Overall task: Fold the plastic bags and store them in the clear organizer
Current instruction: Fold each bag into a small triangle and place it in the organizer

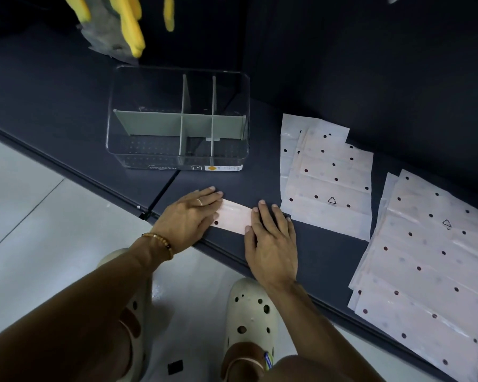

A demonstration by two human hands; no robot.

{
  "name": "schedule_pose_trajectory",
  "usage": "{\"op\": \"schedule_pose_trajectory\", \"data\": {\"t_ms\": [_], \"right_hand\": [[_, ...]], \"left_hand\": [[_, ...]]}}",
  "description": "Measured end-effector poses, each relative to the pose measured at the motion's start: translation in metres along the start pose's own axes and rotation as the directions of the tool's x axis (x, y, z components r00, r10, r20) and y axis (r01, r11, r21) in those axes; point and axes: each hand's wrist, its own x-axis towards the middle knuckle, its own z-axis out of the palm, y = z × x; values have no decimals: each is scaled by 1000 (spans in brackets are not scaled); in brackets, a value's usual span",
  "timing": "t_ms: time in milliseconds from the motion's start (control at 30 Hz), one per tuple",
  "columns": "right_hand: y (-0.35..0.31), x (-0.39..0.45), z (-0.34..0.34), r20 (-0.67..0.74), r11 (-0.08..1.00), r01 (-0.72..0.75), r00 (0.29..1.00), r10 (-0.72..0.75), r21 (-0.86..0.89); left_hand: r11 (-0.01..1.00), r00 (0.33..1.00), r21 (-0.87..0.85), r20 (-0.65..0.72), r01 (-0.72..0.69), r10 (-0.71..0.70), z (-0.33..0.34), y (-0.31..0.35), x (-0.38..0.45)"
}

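**Both Palms Flat on a Folded Bag at the Table's Near Edge**

While standing on pale floor tiles (28,205) in cream clogs (250,312), pressing down at the near edge of a dark matte table (66,128). Left hand (189,216) laid flat, fingers straight, on the left end of the folded bag (233,219); right hand (272,238) likewise flat and spread over its right end. No curl or pinch on either side, only open palms holding the strip down. Folded into a narrow pink band, long axis running left to right, nearly parallel to the table's edge and just inside it.

To the right, two loose stacks of unfolded dotted bags: one (329,175) just beside the right hand, the other (425,257) further right, reaching over the near edge. Bare dark tabletop between the strip and the clear organizer (177,117), standing farther back, grey dividers (177,124) upright inside, compartments holding nothing. Farther still, yellow gloves (130,26) at the far left against a dark wall (370,51).
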Motion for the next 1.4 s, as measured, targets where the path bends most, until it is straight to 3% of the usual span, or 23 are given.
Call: {"op": "schedule_pose_trajectory", "data": {"t_ms": [133,300,400,500,633,733,800,833,867,967,1200,1400], "right_hand": [[0,0,0,-16,1000,2,1000,-2,11],[0,0,-6,15,999,7,1000,-7,43],[-2,6,-16,119,995,-27,993,15,96],[-8,26,-32,228,986,-36,974,-3,165],[-32,64,-54,307,953,66,938,-160,296],[-47,92,-62,251,927,4,962,-106,376],[-57,109,-64,182,860,-123,983,35,495],[-63,118,-63,155,809,-186,981,118,558],[-69,127,-62,130,765,-228,973,188,603],[-89,151,-54,112,716,-286,953,280,637],[-117,171,-40,-82,932,-141,981,178,334],[-128,157,-30,202,979,-13,979,-29,204]], "left_hand": [[987,987,-28,-17,161,-162,-7,15,9],[985,976,95,152,144,-157,-11,36,41],[973,940,3,256,231,-224,-16,35,46],[940,935,-217,298,263,-193,-29,32,41],[835,971,-497,157,237,-182,-52,20,35],[717,905,-622,-32,314,-424,-64,-1,32],[782,818,-501,-222,371,-531,-71,-23,31],[836,807,-378,-289,398,-515,-75,-35,31],[877,822,-258,-315,406,-474,-78,-45,31],[917,898,8,-205,399,-389,-79,-64,36],[922,891,-151,-244,357,-384,-69,-64,29],[909,871,-182,-265,376,-413,-61,-63,30]]}}
